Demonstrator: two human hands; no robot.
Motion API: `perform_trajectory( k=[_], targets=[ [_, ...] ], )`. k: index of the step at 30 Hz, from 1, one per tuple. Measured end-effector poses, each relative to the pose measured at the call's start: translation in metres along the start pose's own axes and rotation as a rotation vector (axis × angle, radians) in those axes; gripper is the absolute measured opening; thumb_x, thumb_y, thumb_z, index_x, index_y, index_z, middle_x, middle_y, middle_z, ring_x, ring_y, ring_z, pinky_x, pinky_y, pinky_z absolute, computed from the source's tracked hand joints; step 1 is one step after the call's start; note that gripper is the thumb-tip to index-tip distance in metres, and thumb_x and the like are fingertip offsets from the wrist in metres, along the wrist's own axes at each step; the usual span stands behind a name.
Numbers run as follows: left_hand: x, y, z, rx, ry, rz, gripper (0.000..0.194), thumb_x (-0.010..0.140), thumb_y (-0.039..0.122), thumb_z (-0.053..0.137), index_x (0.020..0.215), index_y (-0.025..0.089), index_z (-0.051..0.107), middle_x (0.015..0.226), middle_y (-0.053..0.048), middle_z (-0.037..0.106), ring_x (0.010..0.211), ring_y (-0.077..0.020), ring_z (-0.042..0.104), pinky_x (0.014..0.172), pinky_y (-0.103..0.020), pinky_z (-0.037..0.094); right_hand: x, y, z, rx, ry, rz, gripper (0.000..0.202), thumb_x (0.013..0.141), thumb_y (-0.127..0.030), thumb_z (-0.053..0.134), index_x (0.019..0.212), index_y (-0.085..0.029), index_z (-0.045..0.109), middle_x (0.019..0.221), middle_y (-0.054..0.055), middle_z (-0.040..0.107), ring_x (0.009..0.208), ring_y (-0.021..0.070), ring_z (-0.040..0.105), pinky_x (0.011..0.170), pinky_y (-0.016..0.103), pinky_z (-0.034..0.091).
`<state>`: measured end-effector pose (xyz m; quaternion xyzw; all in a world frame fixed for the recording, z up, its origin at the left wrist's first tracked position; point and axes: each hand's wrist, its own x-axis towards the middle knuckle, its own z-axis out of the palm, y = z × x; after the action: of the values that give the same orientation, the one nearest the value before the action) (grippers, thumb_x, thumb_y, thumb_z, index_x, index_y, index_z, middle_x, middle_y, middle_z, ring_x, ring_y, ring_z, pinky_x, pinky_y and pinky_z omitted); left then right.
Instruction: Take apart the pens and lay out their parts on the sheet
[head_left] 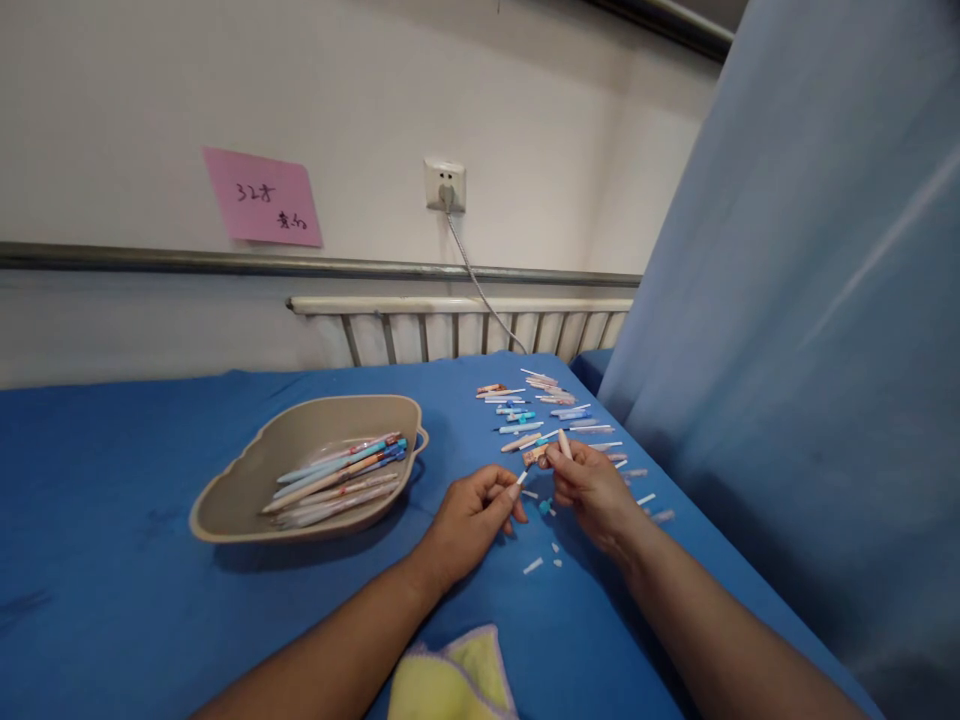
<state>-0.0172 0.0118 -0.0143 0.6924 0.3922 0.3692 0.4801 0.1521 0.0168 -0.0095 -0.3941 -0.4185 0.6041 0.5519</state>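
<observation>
My left hand pinches a thin white tube with a dark tip, which looks like a pen refill. Facing it, my right hand is closed around a cream pen barrel. A brown-and-orange pen part is at its fingertips; whether it is gripped or only touched I cannot tell. Beyond both hands, rows of pen parts, among them a light blue pen barrel, lie on the blue cloth. Between my hands are a teal piece and small white bits.
To the left stands a beige basin with several assembled-looking pens in it. A yellow cloth lies at the near edge. A blue curtain hangs on the right. Behind are a bed rail and a cord plugged into a socket.
</observation>
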Motion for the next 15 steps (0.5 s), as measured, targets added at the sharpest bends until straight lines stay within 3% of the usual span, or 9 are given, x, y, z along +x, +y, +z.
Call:
perform_trajectory(
  k=[15],
  targets=[
    [-0.0007, 0.0022, 0.0011, -0.007, -0.067, -0.036, 0.026, 0.083, 0.038, 0.048, 0.083, 0.014, 0.057, 0.064, -0.001, 0.064, 0.048, -0.0085, 0.051, 0.048, -0.019, 0.038, -0.002, 0.0, 0.0013, 0.057, 0.015, -0.002, 0.031, 0.065, -0.042, 0.071, 0.071, -0.015, 0.056, 0.047, -0.009, 0.037, 0.038, 0.0029, 0.019, 0.037, 0.019, 0.019]
  ],
)
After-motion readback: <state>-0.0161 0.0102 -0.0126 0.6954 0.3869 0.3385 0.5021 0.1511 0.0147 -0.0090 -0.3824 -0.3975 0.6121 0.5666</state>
